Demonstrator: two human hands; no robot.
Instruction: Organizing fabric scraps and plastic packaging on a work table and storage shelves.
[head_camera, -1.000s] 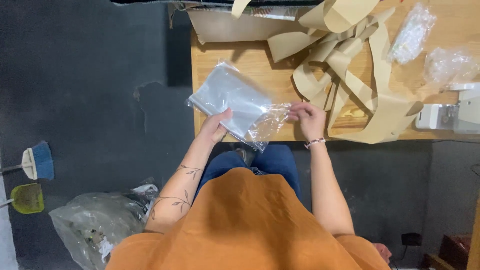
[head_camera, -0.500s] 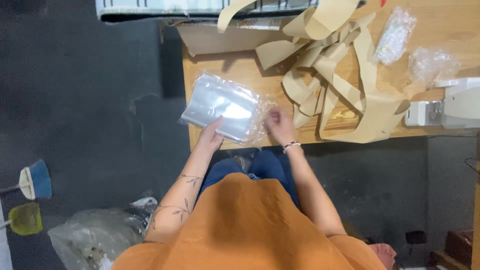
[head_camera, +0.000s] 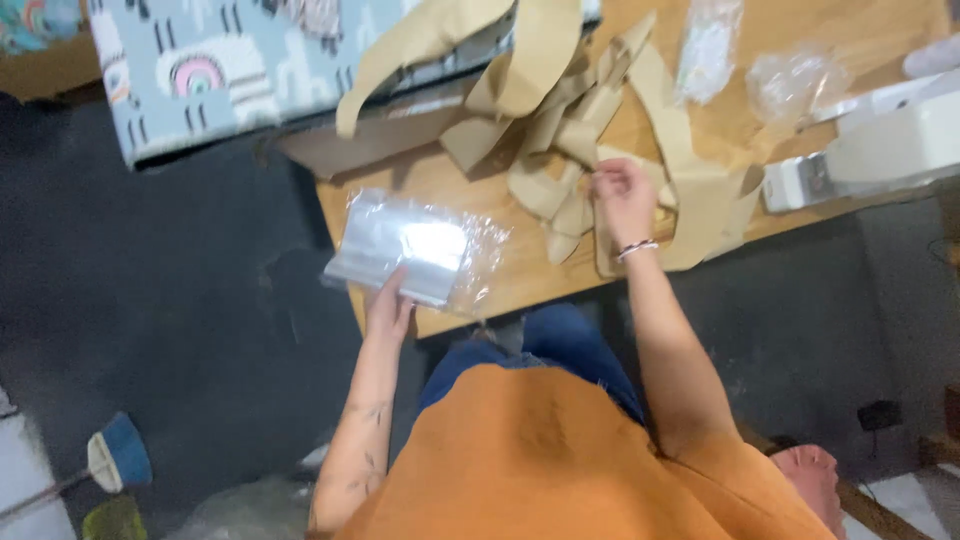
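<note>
Landmark: wooden table (head_camera: 520, 270), seen from above, its near edge toward the person.

Left hand (head_camera: 388, 308) is at the table's near-left corner, fingers laid fairly flat and pointing up onto the near edge of a clear plastic bag (head_camera: 405, 248). Thumb is hidden, so cannot tell if it pinches the bag or only presses it. The bag is rectangular and glossy with a bright glare patch; it lies flat on that corner, its left end hanging past the table edge. A crinkled clear flap (head_camera: 478, 262) sticks out on its right side.

Right hand (head_camera: 622, 195) is mid-table, well right of the bag, fingers curled with tips together on a strip in the pile of tan paper strips (head_camera: 560, 130). Looks like a pinch grip on one strip. The pile is a loose tangle of flat beige bands from table centre toward the far edge.

Far-right part of the table: two small clear packets (head_camera: 708, 45), (head_camera: 795, 85), contents blurred. Right edge: white boxy device (head_camera: 880, 150).

Beyond the table's far-left corner: patterned cloth (head_camera: 200, 70), pale blue-grey with a rainbow motif. On the floor left of the table: brush (head_camera: 115, 460) with a blue head.
</note>
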